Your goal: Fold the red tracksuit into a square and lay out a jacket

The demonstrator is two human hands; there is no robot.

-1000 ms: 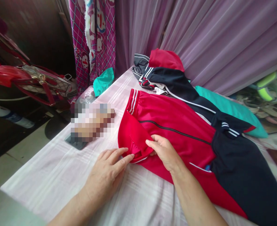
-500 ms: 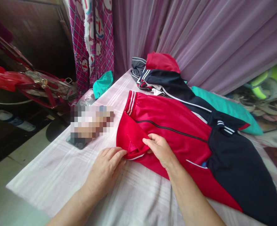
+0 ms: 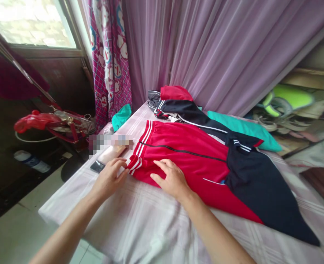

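A red and navy zip jacket [image 3: 189, 146] lies spread on the bed, its white-striped hem [image 3: 137, 161] toward the left. My left hand [image 3: 109, 178] is at the near corner of that hem, thumb and fingers closed on the edge of the cloth. Over the red part nearby, my right hand [image 3: 173, 179] has its thumb and fingers apart and holds nothing. The black zip runs along the jacket beyond my right hand. A phone [image 3: 97, 167], partly pixelated, lies just past my left hand.
Behind the jacket are another navy and red garment [image 3: 178, 106] and a teal pillow [image 3: 241, 128]. A pale checked sheet [image 3: 101, 216] covers the bed. Purple curtains [image 3: 206, 47] hang behind. A red-handled bag [image 3: 71, 126] and a bottle [image 3: 31, 161] are at the left.
The folded-back hem now lies flat with its stripes showing. My right hand has let go of the cloth and opened. The view has tilted up, showing a window.
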